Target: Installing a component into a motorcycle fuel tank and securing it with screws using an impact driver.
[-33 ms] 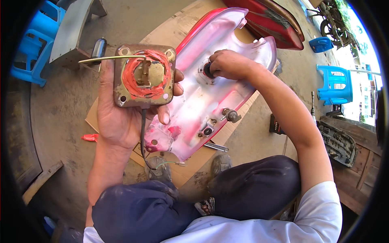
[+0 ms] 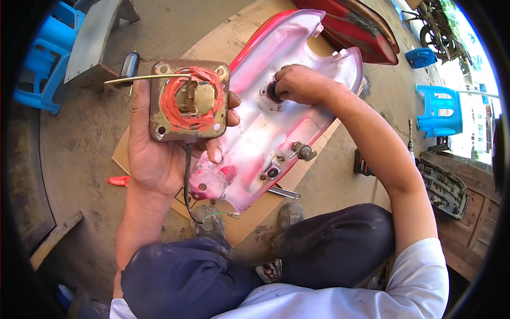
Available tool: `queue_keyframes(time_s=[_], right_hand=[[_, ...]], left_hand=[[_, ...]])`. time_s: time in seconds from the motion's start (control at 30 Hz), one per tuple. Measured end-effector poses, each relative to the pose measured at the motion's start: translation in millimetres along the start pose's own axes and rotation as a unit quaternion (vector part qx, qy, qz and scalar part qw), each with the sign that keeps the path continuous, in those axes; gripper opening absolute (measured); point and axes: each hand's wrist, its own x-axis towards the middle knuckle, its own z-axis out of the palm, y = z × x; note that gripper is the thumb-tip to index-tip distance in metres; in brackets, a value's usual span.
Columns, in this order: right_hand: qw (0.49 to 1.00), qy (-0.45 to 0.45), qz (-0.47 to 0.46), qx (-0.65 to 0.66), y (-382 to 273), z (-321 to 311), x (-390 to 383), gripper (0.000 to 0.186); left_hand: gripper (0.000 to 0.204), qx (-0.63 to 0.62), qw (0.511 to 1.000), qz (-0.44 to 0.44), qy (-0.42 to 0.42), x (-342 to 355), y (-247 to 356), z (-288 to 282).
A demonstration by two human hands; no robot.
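Observation:
My left hand [image 2: 151, 162] holds up a fuel level sender [image 2: 196, 98], a square rusty plate with corner holes and a ring of red sealant round its middle. From it a bent metal rod reaches left to a dark cylindrical float [image 2: 129, 65]; a black cable [image 2: 187, 173] hangs below, ending in a small connector. On the ground in front lies a pink and silver motorcycle fuel tank [image 2: 249, 135], underside up. My right hand [image 2: 304, 85] is at its round flanged opening, fingers curled against a black part [image 2: 273, 92]. Whether this is a loose ring or the opening's edge cannot be told.
Cardboard [image 2: 249, 220] lies under the tank, with a metal tool [image 2: 284, 192] beside it. A fuel tap [image 2: 303, 151] sticks up from the tank. A red panel [image 2: 361, 32] is beyond, blue stools [image 2: 439, 111] stand at the sides, and a drill [image 2: 363, 162] lies at right.

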Motion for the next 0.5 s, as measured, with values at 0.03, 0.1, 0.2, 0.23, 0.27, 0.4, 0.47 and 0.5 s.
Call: queue_keyframes(time_s=[0.03,0.1,0.2,0.23,0.27,0.4,0.47,0.5], right_hand=[[1.000,0.008,-0.010,-0.019,-0.4,-0.7,1.1,0.014],[1.000,0.018,-0.007,-0.023,-2.5,-1.0,-1.4,0.013],[0.998,0.037,0.013,-0.052,-0.4,-7.2,-7.7,0.011],[0.996,0.045,0.030,-0.078,1.8,-11.5,-12.0,0.010],[0.995,0.044,0.034,-0.078,4.6,-17.8,-18.9,0.010],[0.976,0.163,0.114,-0.089,8.0,-69.9,-66.0,0.008],[0.959,0.209,0.185,-0.049,3.5,-95.9,-102.5,0.012],[0.952,0.192,0.235,-0.030,-2.8,-107.1,-122.0,0.013]], left_hand=[[0.093,-0.001,1.000,-0.003,0.009,-1.0,0.5,-2.3],[0.093,-0.004,1.000,-0.005,0.007,1.5,-0.3,-5.5],[0.093,-0.009,1.000,-0.006,0.013,4.1,-2.2,-6.5],[0.093,-0.012,1.000,-0.004,0.020,5.0,-2.8,-6.1],[0.093,-0.013,1.000,-0.007,0.018,6.3,-3.6,-6.7],[0.093,-0.001,1.000,0.002,0.017,8.5,-2.6,-8.8],[0.092,0.001,1.000,0.008,0.025,6.1,0.5,-10.2],[0.091,0.004,1.000,0.010,0.028,2.7,4.4,-9.7]])
